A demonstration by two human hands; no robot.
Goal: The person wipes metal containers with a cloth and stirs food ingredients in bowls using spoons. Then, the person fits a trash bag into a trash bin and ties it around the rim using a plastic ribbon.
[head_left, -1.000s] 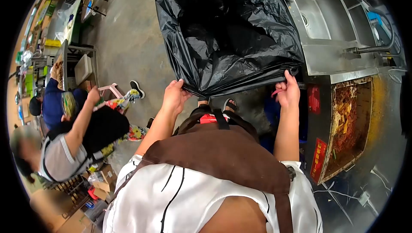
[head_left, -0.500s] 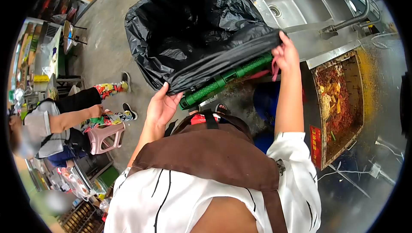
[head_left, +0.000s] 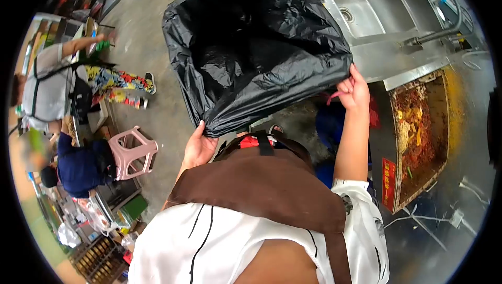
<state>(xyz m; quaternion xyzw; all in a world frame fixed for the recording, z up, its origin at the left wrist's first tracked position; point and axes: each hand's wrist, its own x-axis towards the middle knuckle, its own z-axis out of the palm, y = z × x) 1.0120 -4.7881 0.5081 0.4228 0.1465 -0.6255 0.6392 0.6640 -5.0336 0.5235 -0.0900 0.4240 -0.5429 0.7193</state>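
A black bin bag (head_left: pixel 277 82) lines a large bin, its mouth wide and its edge folded over the rim. My left hand (head_left: pixel 201 148) is closed on the bag's edge at the near left corner, thumb on top. At the near right corner my right hand (head_left: pixel 353 90) grips the same edge, some fingers curled under. A pink strip (head_left: pixel 333 97) shows beside my right fingers. The bag hides the bin's green near side.
At the right are a steel sink (head_left: pixel 361 12) and a box of food scraps (head_left: pixel 418 137). Blue containers (head_left: pixel 329 124) stand below it. To the left are a pink stool (head_left: pixel 133 153), one person in patterned trousers (head_left: pixel 123 82) and another in dark blue (head_left: pixel 86 166).
The bag's near edge has come down over the green rim, with both hands still at its corners. The person in patterned trousers has moved, and a second person shows more plainly.
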